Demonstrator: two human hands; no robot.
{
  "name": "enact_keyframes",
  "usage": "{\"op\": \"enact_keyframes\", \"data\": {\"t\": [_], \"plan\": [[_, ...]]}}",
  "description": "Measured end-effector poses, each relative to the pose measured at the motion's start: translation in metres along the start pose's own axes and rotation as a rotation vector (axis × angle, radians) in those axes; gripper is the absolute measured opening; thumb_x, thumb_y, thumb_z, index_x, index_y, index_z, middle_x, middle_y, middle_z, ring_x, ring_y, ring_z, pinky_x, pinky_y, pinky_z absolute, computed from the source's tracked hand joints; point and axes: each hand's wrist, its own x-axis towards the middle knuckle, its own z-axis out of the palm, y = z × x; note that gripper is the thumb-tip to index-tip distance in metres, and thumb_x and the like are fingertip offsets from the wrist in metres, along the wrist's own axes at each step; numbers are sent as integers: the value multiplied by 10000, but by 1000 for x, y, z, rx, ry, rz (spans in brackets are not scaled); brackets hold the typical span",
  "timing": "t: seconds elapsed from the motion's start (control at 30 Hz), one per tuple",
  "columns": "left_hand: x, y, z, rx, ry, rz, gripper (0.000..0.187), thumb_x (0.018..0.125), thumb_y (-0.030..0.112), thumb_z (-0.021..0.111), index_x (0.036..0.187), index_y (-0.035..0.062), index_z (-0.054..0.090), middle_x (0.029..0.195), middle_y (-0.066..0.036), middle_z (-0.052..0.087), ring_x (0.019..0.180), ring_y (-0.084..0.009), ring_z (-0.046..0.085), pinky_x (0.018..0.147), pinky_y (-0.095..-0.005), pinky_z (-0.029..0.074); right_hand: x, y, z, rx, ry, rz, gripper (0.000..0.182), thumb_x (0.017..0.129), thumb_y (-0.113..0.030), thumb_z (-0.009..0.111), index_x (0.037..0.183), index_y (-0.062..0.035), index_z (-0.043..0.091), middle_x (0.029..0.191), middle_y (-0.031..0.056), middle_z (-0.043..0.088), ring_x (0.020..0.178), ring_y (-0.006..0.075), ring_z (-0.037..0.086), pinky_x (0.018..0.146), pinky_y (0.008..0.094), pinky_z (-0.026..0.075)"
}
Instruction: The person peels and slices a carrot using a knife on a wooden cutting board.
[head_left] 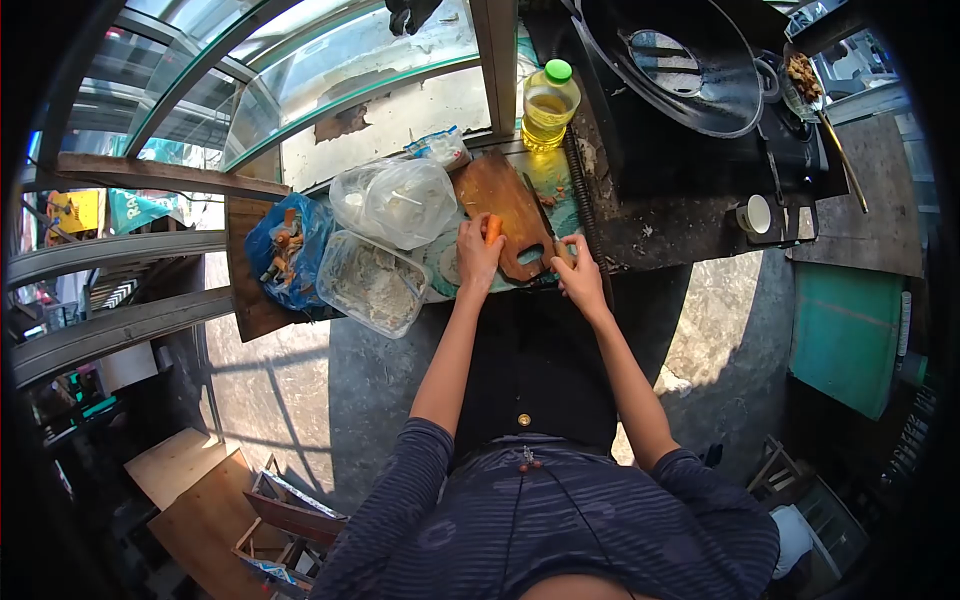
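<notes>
An orange carrot (493,229) is held in the left hand (478,256), a dark-bladed knife (564,254) in the right hand (582,277).

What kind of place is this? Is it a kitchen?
It looks like a simple kitchen, though I can't tell whose. There's a big dark pan, a bottle of yellow oil, and a wooden cutting board where the left hand holds what looks like a carrot.

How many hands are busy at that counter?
2. The left hand holds a carrot at the wooden cutting board; the right hand grips a knife beside the board's slotted end.
</notes>
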Motion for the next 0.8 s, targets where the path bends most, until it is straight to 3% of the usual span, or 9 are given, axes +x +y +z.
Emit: {"op": "enact_keyframes", "data": {"t": [0.1,0.2,0.43,0.57,0.67,0.77,0.8], "plan": [[-3,1,2,-17,0,-21,483,746,144,772,1204,77,635,932,-97,567,716,-224,595,705,-341,510,-4,15,7,-122,30,-94,410,854,-322,609,1181,-157,424,697,119,616,686,278,658,638,390,466],[-5,-9,9,-45,22,-2,473,772,164,768,1216,74,634,935,-91,560,654,-199,580,663,-324,507,-11,16,14,-187,25,-76,361,918,-347,575,1207,-154,477,712,103,603,668,239,643,641,378,465],[-6,-8,13,-104,51,-79,381,860,155,697,1225,66,635,927,-95,571,670,-179,627,620,-304,532,-11,30,32,146,-121,-12,332,1002,-314,487,1257,-124,582,719,0,588,562,80,542,503,235,415],[-5,-8,14,-216,25,-130,323,882,141,672,1193,57,652,895,-83,613,669,-163,664,526,-279,552,-9,30,41,196,-145,31,359,1011,-316,469,1285,-117,587,686,-5,589,533,76,509,509,242,409],[-4,-2,13,-346,3,-278,310,878,140,684,1170,41,659,866,-67,653,631,-146,667,489,-257,551,-11,24,44,218,-111,21,358,1018,-324,449,1293,-139,586,679,-8,575,537,72,495,513,241,403],[-3,15,1,-459,-19,-412,318,870,136,703,1165,27,658,831,-65,673,596,-137,666,502,-248,550,-12,28,50,213,-103,-93,345,1035,-306,436,1318,-153,562,690,-41,489,485,19,360,425,185,285],[-3,14,1,-469,-26,-428,318,868,132,706,1164,24,659,840,-69,676,594,-138,669,502,-245,550,-14,28,50,212,-104,-80,344,1032,-312,433,1312,-163,569,679,-32,501,508,34,402,456,204,320]]}}
